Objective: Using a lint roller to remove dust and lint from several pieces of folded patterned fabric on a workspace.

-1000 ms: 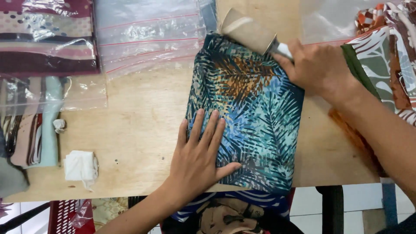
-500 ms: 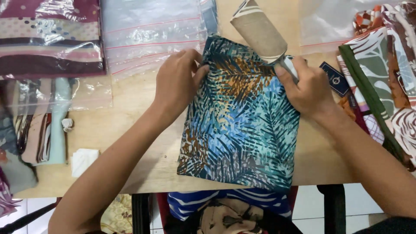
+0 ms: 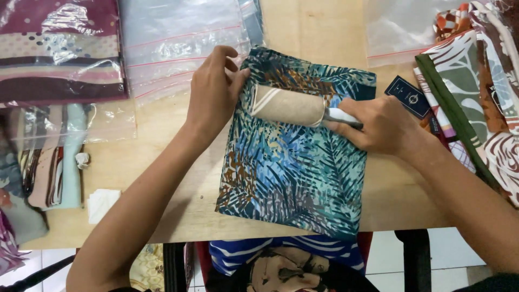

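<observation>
A folded cloth (image 3: 294, 167) with a blue, teal and brown leaf print lies flat on the wooden table (image 3: 162, 162). My left hand (image 3: 213, 89) presses down on the cloth's top left corner. My right hand (image 3: 381, 127) grips the pale handle of a lint roller (image 3: 287, 105), whose tan cylinder lies across the upper part of the cloth, touching it.
Clear zip bags (image 3: 178, 43) lie at the back, left of the cloth. Bagged folded fabrics (image 3: 57, 48) fill the left side. A stack of patterned cloths (image 3: 476, 97) sits at the right, with a small dark card (image 3: 409, 96) beside it. A white tissue (image 3: 100, 204) lies front left.
The lint roller came down from beyond the cloth's far edge onto its upper part. My left hand moved from the cloth's lower middle up to its top left corner.
</observation>
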